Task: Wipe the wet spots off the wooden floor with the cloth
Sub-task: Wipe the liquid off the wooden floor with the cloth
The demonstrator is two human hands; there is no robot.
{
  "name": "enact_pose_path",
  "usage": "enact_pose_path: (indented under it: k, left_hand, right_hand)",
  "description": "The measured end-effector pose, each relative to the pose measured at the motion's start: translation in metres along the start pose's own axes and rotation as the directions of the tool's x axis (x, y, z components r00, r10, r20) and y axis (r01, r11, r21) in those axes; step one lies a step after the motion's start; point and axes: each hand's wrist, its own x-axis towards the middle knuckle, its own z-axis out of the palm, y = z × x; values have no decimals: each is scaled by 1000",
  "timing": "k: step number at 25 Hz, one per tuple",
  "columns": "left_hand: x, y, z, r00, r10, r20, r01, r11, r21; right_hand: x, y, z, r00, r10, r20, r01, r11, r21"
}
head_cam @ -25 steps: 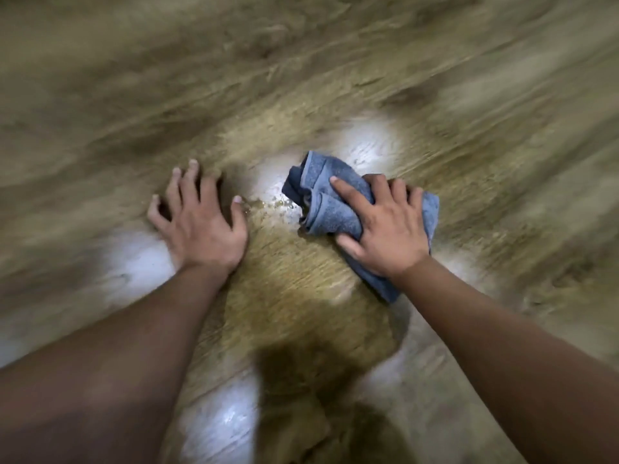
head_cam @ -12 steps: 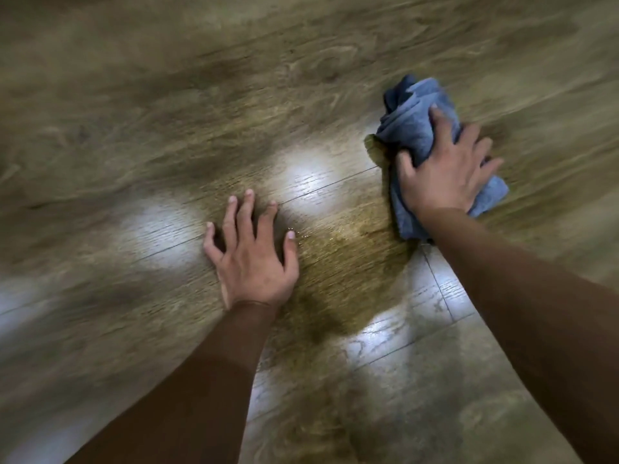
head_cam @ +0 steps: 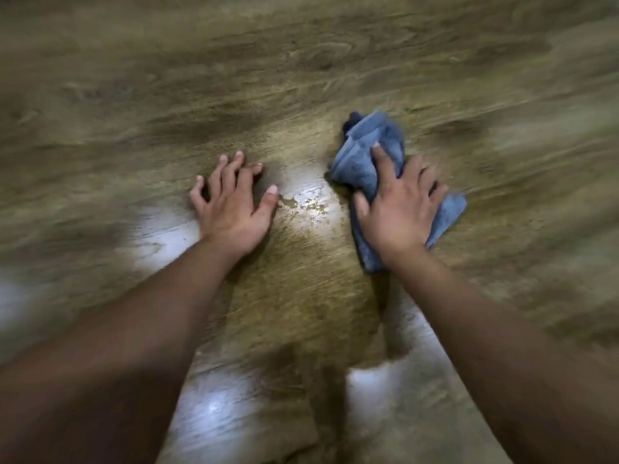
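Note:
A crumpled blue cloth [head_cam: 363, 155] lies on the wooden floor [head_cam: 301, 78], right of centre. My right hand [head_cam: 398, 209] lies on top of it and presses it down, index finger stretched forward over the folds, thumb at the cloth's left edge. A small wet spot [head_cam: 304, 204] glistens on the boards just left of the cloth, between my two hands. My left hand [head_cam: 231, 199] rests flat on the floor with fingers spread, its thumb tip almost at the wet spot. It holds nothing.
Bright glare patches lie on the floor beside my left wrist [head_cam: 160, 236] and near the bottom [head_cam: 214, 403]. My shadow darkens the boards between my forearms. The frame is motion-blurred at its edges.
My right hand has slid the cloth back from the far right to just right of the wet spot. My left hand has stayed planted on the floor.

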Motion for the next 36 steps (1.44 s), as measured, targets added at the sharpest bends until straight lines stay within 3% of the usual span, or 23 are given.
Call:
enact_pose_path:
  k: [3, 4, 6, 8, 13, 17, 21, 25, 29, 32, 36]
  left_hand:
    - [0, -22, -27, 983, 15, 182, -5, 999, -53]
    - [-2, -35, -39, 967, -59, 249, 66, 998, -20]
    - [-8, -58, -63, 876, -319, 361, 340, 940, 6]
    - [-18, -76, -73, 784, -431, 447, 461, 886, 46]
    - [-22, -72, -75, 753, -394, 527, 404, 909, 103]
    - [-21, -69, -77, 719, -431, 546, 436, 891, 128]
    - [-21, -70, -75, 730, -411, 546, 424, 899, 109]
    - [-19, -76, -76, 740, -382, 554, 412, 908, 74]
    - [-22, -79, -72, 733, -392, 556, 401, 909, 112]
    - [-20, -79, -74, 739, -387, 551, 397, 912, 107]
    - [-21, -82, -72, 736, -375, 564, 392, 915, 97]
  right_hand:
    - [-105, -9, -18, 994, -94, 53, 91, 994, 59]
    - [-140, -11, -24, 989, -124, 77, 118, 990, 80]
    - [-188, -14, -30, 972, -197, 125, 185, 978, 100]
    - [-196, -15, -33, 954, -253, 159, 239, 966, 98]
    - [-120, -13, -24, 919, -369, 138, 351, 926, 137]
    - [-8, -42, -9, 960, -247, 131, 233, 966, 114]
    - [96, -66, 12, 988, -118, 102, 113, 992, 51]
    - [107, -76, 14, 990, -97, 102, 97, 995, 11]
    - [51, -72, 1, 984, -156, 87, 151, 987, 57]
    - [-58, -80, -15, 970, -184, 156, 174, 982, 77]
    - [-193, -88, -32, 869, -415, 269, 394, 910, 130]
